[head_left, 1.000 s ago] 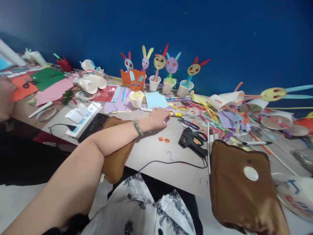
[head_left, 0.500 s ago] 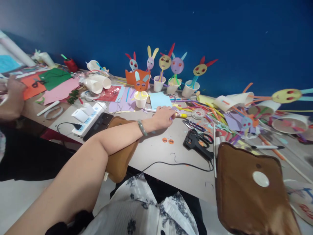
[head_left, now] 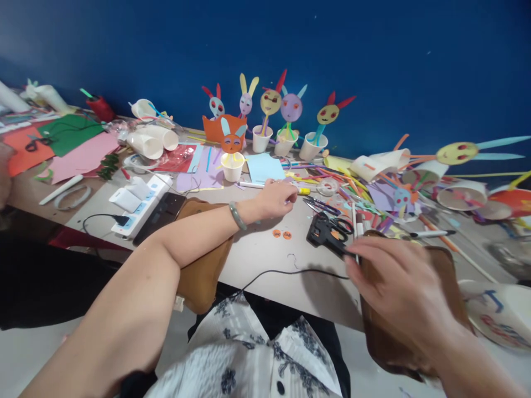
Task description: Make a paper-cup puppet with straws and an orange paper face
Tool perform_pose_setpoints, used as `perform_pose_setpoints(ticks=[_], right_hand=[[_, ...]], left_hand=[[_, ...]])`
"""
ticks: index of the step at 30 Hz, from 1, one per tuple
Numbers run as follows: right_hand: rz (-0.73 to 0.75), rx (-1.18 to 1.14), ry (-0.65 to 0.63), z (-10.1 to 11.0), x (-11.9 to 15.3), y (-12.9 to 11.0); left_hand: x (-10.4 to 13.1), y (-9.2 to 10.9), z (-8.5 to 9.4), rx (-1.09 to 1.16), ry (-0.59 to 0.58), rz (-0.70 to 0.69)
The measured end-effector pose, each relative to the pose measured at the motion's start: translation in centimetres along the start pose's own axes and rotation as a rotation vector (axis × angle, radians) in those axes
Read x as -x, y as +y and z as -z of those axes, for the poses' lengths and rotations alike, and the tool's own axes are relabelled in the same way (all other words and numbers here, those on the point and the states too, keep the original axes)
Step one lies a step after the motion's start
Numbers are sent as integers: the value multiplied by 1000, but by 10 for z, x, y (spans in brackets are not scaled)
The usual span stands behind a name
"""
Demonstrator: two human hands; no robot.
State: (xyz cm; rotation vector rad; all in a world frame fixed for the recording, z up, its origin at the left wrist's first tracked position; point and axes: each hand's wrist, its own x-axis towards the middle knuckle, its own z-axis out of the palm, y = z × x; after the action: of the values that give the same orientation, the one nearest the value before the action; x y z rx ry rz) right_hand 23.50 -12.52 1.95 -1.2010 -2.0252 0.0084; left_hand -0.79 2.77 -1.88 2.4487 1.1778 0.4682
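My left hand (head_left: 277,199), with a bracelet at its wrist, rests on the table with curled fingers. It is closed, and whatever sits under the fingertips is hidden. Just beyond it lies a marker with a yellow end (head_left: 304,191). My right hand (head_left: 400,284), slightly blurred, hovers over the brown pouch (head_left: 446,265) with thumb and fingers apart and nothing visible in them. Its fingertips come near the handle end of a black glue gun (head_left: 326,235). Scissors (head_left: 321,206) lie behind the glue gun. Two small orange paper discs (head_left: 282,234) with dark marks lie between the hands.
Paper cups (head_left: 262,139) holding rabbit-faced figures stand along the blue wall. A power strip (head_left: 143,204) and a phone (head_left: 161,215) lie at left. The glue gun's cord (head_left: 286,271) crosses the front. Colored strips (head_left: 352,190) clutter the right. Another person's hand (head_left: 4,171) shows at far left.
My right hand has come into view from the lower right, over the brown pouch near the glue gun. My left hand stays in about the same place. The view has shifted slightly right.
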Motion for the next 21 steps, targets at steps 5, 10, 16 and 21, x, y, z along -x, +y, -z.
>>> perform_pose_setpoints(ticks=[5,10,16,21], right_hand=[[83,134,-483,-45,-7,16],[102,186,-585,-75,-21,9],[223,301,-565,-88,-24,3],[266,365,-559,-96,-25,-1]], left_hand=[[1,-1,4,49,-72,-104],[0,-7,5,148,-143,-218],[0,-5,7,112,-100,-161],[-1,-3,10,83,-68,-104]])
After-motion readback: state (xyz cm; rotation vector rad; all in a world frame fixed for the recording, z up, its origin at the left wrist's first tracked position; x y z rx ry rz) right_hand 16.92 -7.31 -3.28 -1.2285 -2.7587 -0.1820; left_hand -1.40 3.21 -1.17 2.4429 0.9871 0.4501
